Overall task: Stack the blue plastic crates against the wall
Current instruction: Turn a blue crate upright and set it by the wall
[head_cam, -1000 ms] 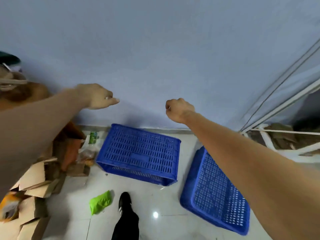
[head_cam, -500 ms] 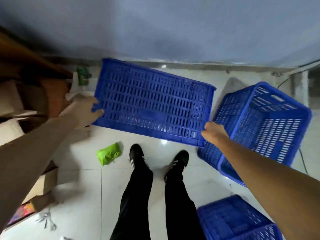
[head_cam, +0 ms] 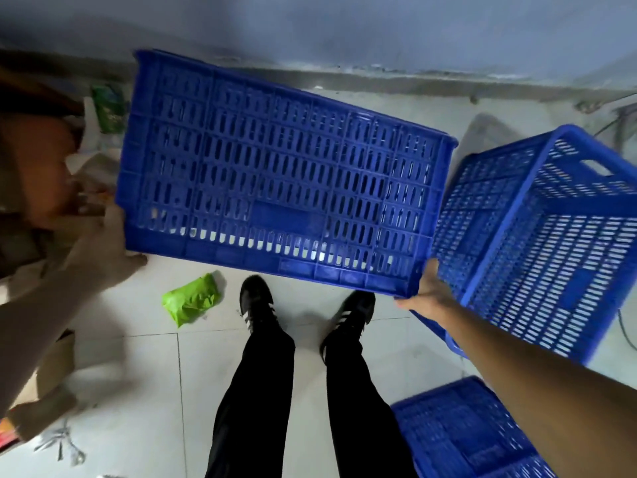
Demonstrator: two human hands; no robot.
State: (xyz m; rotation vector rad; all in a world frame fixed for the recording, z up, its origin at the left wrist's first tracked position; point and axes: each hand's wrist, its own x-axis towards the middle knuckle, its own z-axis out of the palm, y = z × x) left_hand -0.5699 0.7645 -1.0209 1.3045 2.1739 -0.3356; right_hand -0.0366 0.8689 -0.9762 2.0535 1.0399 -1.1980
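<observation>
A large blue slotted crate (head_cam: pixel 275 170) is held upside down above the floor, its bottom facing me, near the grey wall (head_cam: pixel 344 25). My left hand (head_cam: pixel 103 250) grips its left near corner, and my right hand (head_cam: pixel 427 291) grips its right near corner. A second blue crate (head_cam: pixel 537 243) lies on its side on the floor to the right, touching my right hand's side of the held crate. A third blue crate (head_cam: pixel 465 432) sits at the lower right, partly hidden by my right forearm.
My two black shoes (head_cam: pixel 306 305) stand on the tiled floor under the held crate. A crumpled green bag (head_cam: pixel 191 298) lies left of them. Cardboard boxes (head_cam: pixel 44 374) and brown clutter fill the left side. A green packet (head_cam: pixel 108 108) lies by the wall's base.
My hands dropped from in front of the wall, took hold of the crate's two ends and raised it off the floor toward me. My view tilted down.
</observation>
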